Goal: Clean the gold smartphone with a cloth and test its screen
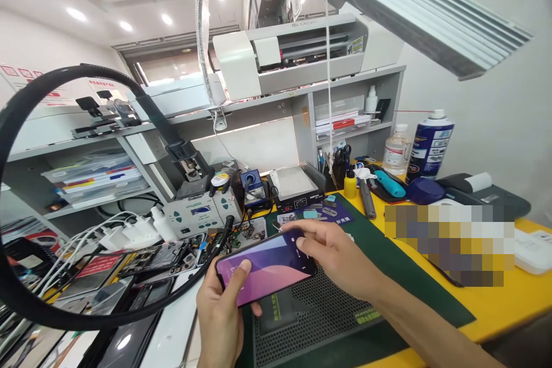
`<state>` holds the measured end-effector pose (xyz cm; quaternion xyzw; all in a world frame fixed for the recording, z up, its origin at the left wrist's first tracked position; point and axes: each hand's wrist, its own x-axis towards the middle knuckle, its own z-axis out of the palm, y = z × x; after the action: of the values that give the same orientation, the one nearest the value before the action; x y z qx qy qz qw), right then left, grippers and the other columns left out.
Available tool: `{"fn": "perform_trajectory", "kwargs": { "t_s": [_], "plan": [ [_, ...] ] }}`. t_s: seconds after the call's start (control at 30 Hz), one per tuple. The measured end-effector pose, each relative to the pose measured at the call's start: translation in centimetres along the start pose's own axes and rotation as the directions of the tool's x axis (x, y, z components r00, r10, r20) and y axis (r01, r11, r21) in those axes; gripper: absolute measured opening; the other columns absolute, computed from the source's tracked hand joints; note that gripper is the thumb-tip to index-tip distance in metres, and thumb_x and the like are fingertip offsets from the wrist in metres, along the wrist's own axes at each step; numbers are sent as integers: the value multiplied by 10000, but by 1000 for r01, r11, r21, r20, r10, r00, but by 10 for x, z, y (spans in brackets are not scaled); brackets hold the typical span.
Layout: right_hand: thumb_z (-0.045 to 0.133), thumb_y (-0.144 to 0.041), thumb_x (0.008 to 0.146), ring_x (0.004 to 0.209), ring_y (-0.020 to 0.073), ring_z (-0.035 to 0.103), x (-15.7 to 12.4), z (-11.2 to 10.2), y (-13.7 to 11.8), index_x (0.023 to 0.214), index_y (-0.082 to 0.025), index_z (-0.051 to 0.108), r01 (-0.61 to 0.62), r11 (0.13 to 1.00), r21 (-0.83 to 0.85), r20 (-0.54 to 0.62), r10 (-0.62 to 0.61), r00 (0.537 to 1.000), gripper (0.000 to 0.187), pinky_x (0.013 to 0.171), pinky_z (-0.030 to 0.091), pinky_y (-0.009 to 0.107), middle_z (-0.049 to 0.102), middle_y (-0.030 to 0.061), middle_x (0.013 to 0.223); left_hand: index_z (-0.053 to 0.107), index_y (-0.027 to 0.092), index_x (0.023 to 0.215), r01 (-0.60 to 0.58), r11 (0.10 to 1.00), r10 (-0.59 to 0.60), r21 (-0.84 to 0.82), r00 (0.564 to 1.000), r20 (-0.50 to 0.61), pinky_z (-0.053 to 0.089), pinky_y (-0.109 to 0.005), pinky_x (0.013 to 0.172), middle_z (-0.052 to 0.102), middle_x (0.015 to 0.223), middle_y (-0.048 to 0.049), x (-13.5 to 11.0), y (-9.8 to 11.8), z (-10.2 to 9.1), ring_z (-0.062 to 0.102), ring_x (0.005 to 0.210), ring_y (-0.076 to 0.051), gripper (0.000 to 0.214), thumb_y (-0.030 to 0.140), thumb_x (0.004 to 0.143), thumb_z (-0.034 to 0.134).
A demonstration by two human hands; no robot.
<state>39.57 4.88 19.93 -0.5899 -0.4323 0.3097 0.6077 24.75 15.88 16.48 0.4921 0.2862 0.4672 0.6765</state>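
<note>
A smartphone [269, 270] is held in both hands, above a black honeycomb-patterned mat [323, 325] laid over a green mat [425, 299]. The phone is turned lengthwise, with its lit purple-and-pink screen faced toward the wearer and its left end set lower than its right.

The left end is clamped in the left hand [221, 302], which is raised from the bottom of the view with the wrist nearly upright. Its thumb is laid slanting across the screen, and the phone is backed by the other fingers; one fingertip is seen below the lower edge, while the rest are hidden.

The right end is gripped by the right hand [334, 247]. The right forearm is slanted in from the lower right corner, and the hand is pointed leftward. Its forefinger is stretched along the upper edge, and its thumb is bent over the screen near the corner. How the remaining right fingers are placed behind the phone cannot be told.

To the left of the hands, the bench is crowded with phone parts, and a wide loop is formed by a black hose [107, 322]. Beyond the hands, a hot-air rework station [196, 218] and a soldering iron stand [254, 190] are seen.
</note>
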Motion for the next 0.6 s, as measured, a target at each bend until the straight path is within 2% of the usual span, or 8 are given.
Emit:
{"fn": "perform_trajectory", "kwargs": {
  "t_s": [0.13, 0.3, 0.47, 0.6],
  "plan": [
    [504, -271, 946, 552, 140, 405, 0, 2, 2, 1155, -159, 696, 21, 999, -40, -40, -22, 999, 305, 541, 309, 256, 476, -36, 609, 581, 191, 804, -18, 1000, 18, 8, 1000, -2, 425, -194, 280, 578, 607, 72, -1, -1, 1, 472, 375, -86, 293, 320, 680, 813],
    [525, -341, 930, 540, 156, 416, 3, 4, 8, 1099, -175, 719, 22, 998, -56, -118, -28, 993, 306, 528, 315, 264, 520, -12, 625, 582, 194, 826, -27, 999, 27, 29, 999, 23, 428, -189, 296, 600, 628, 72, 0, -4, -2, 491, 377, -83, 296, 320, 692, 815],
    [539, -287, 917, 545, 137, 351, 2, 1, 3, 1164, -163, 690, 3, 998, -58, -55, -6, 998, 315, 526, 265, 247, 405, -54, 590, 588, 184, 820, 10, 1000, -10, 2, 1000, 16, 436, -192, 288, 584, 610, 76, 1, -1, -1, 487, 398, -86, 305, 308, 676, 827],
    [525, -269, 921, 571, 150, 428, 1, 2, 5, 1138, -160, 701, 26, 998, -60, -67, -30, 997, 300, 551, 318, 259, 500, -25, 634, 583, 182, 816, -2, 1000, 2, 2, 1000, 25, 439, -204, 276, 582, 629, 76, 0, -1, 0, 479, 406, -87, 313, 324, 679, 826]
  ]
}}
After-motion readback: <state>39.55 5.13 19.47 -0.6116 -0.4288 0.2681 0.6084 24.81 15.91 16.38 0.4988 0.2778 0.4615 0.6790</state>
